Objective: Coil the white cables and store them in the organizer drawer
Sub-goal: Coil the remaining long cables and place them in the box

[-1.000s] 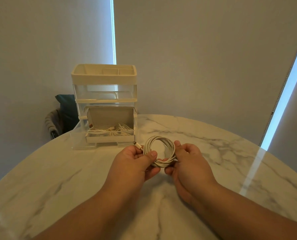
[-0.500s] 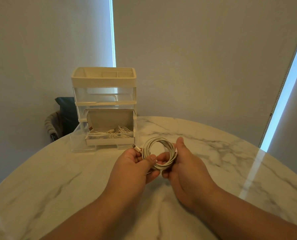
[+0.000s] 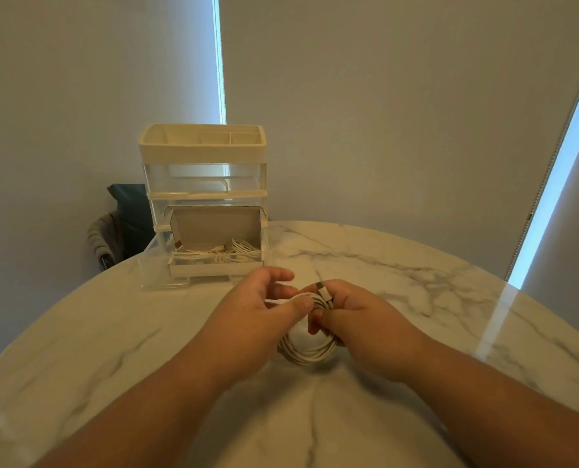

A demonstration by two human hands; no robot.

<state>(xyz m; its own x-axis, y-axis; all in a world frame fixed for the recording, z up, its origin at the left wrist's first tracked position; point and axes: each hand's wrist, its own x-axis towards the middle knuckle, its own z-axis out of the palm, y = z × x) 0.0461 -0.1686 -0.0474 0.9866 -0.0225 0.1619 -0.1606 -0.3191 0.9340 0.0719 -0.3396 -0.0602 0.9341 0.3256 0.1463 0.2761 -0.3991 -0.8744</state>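
Both hands meet low over the marble surface point(image 3: 112, 332). The right hand point(image 3: 362, 319) grips the coiled white cable point(image 3: 310, 354) at the top of its loops, the plug point(image 3: 325, 292) poking up past its fingers. The left hand point(image 3: 254, 319) pinches one strand under the thumb, its index finger loose. Behind them, the organizer point(image 3: 202, 153) has its bottom drawer point(image 3: 213, 270) pulled out, with other cables point(image 3: 237, 253) inside.

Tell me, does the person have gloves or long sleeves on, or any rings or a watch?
No gloves, no sleeves in sight. The left hand and right hand are bare, and so are the left forearm and right forearm down to the picture's edge. No watch or bracelet at either wrist, and no ring on the fingers that show.
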